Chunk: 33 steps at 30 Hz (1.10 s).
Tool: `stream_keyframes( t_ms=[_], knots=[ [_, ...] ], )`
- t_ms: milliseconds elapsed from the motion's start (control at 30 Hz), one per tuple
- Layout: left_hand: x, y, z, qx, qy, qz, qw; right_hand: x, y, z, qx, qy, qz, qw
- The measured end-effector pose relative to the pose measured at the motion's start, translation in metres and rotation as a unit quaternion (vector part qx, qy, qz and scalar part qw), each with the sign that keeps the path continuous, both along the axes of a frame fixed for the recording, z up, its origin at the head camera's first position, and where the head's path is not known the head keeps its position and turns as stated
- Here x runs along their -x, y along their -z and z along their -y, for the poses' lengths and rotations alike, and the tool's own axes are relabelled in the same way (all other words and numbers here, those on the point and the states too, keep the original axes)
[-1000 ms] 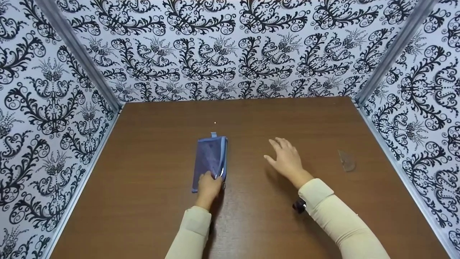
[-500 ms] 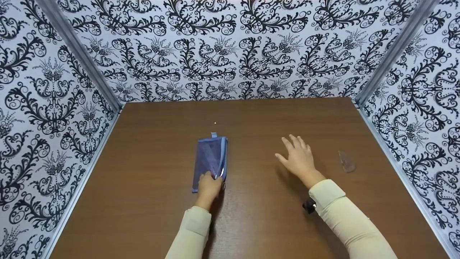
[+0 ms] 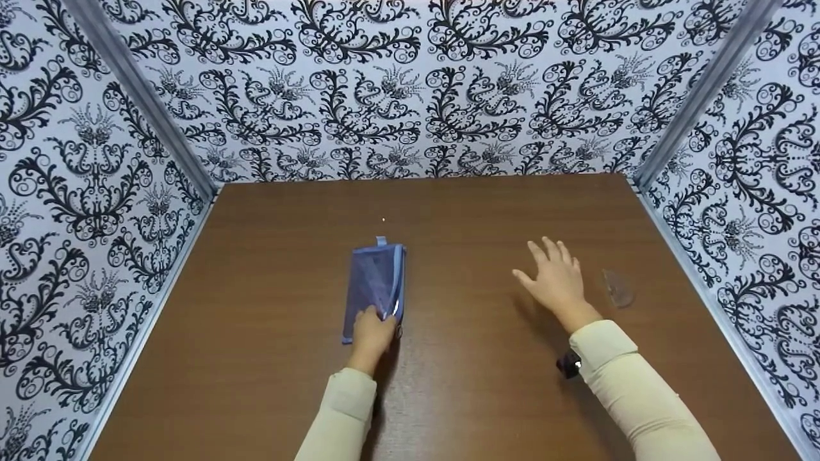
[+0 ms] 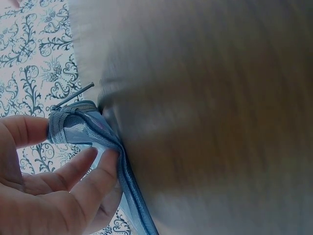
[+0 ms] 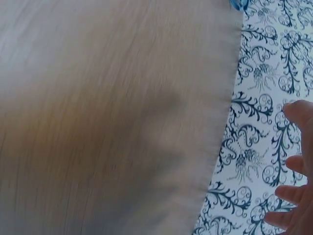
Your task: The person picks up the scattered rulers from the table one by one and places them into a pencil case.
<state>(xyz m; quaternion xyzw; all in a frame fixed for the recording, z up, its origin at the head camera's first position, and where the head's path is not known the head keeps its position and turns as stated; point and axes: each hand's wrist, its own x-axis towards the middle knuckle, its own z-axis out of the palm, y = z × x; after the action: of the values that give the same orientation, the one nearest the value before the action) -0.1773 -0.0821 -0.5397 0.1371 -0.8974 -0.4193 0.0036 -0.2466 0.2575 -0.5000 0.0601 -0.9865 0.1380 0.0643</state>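
A blue mesh zipper pouch (image 3: 373,275) lies left of the table's middle, a small fabric tab at its far end. My left hand (image 3: 373,334) grips its near end. Close up in the left wrist view, thumb and fingers hold the zippered edge (image 4: 73,125), and a thin zipper pull sticks out there. My right hand (image 3: 556,282) hovers over the table with spread fingers, holding nothing. Just to its right lies a clear, half-round piece like a protractor (image 3: 617,288). Only fingers of the right hand (image 5: 293,181) show at the edge of the right wrist view.
The brown wooden table (image 3: 448,397) is bounded by white walls with black scrollwork (image 3: 410,96) at the back and both sides. Grey metal strips (image 3: 138,96) run along the corners. A tiny white speck (image 3: 384,219) is beyond the pouch.
My right hand has moved to the right, closer to the clear half-round piece, its fingers spreading. The left hand and the pouch have stayed in place.
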Motion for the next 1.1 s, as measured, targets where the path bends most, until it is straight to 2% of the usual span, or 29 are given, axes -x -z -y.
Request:
stream_keyframes(
  t_ms=[333,633,900,1100],
  knots=[
    [0.0,0.0,0.0,0.013,-0.002,-0.008,0.9999,-0.003,-0.001,-0.023,0.017,0.022,-0.001,1.0],
    [0.0,0.0,-0.001,0.011,0.0,-0.008,0.9999,-0.004,0.005,-0.036,0.027,0.036,0.016,0.999],
    [0.0,0.0,0.0,0.015,-0.002,-0.01,0.9998,-0.007,0.011,-0.053,0.037,0.05,0.011,0.998],
    [0.001,0.001,0.001,0.014,0.011,-0.01,0.9998,-0.009,0.016,-0.065,0.045,0.062,0.022,0.997]
  ],
)
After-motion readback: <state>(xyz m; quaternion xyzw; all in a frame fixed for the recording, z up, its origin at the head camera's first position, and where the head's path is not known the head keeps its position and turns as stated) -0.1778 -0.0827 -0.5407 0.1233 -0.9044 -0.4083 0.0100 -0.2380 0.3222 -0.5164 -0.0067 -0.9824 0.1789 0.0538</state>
